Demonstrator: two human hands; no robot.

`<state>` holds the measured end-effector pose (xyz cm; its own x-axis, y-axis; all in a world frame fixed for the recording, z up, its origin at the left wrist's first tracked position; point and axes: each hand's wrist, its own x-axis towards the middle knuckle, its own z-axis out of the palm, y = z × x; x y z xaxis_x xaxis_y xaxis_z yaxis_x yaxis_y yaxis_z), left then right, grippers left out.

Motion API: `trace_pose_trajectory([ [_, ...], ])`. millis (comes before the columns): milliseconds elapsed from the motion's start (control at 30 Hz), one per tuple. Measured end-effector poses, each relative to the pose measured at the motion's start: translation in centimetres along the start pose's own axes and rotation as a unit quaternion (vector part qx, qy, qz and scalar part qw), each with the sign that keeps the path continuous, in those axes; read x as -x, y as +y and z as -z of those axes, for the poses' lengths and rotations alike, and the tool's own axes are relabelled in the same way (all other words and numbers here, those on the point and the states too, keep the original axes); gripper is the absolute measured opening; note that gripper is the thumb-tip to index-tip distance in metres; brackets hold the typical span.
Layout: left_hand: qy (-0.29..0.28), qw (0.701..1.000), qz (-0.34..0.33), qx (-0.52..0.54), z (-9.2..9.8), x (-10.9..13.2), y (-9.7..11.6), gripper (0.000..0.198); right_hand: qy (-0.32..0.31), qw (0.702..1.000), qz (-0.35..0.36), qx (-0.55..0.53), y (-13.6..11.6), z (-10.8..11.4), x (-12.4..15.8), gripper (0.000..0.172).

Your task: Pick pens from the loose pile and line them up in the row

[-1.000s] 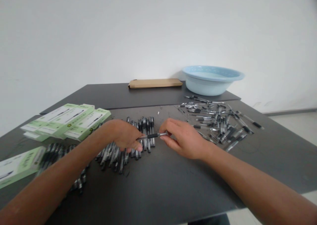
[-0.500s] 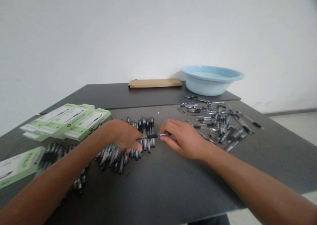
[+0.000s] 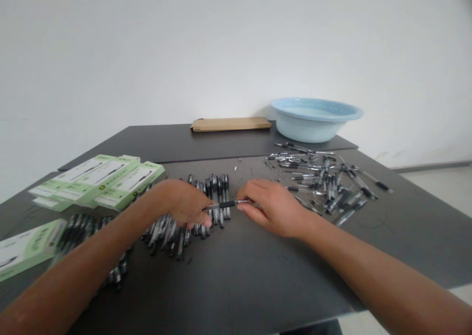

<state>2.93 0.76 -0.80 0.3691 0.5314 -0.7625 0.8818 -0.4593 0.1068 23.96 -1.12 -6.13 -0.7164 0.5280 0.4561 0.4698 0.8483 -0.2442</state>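
Note:
My left hand and my right hand hold one black pen level between them, just above the dark table. The left fingers pinch its left end and the right fingertips pinch its tip end. Behind and under the left hand lies a row of several assembled black pens, running left toward my forearm.
Loose pen parts are scattered at the right. Green and white pen boxes are stacked at the left, with another box at the near left edge. A light blue basin and a brown cardboard sleeve stand at the back.
Almost nothing has moved. Both hands stay pinched on the same pen and have sunk very slightly toward the table.

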Motion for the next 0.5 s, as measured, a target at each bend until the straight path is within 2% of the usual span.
trace_pose_trajectory([
  [167, 0.004, 1.0, -0.006, 0.008, -0.1, -0.1, -0.2, 0.024, -0.002, 1.0, 0.004, 0.003, 0.1, -0.1, 0.1, 0.027],
  [333, 0.01, 1.0, 0.008, -0.002, 0.1, 0.4, 0.0, 0.025, 0.056, 0.997, -0.029, -0.04, 0.3, 0.3, 0.5, 0.045],
  [500, 0.003, 1.0, 0.015, -0.005, 0.2, 0.6, 0.3, 0.026, 0.073, 0.996, -0.031, -0.039, 0.3, 1.0, 0.6, 0.043],
])
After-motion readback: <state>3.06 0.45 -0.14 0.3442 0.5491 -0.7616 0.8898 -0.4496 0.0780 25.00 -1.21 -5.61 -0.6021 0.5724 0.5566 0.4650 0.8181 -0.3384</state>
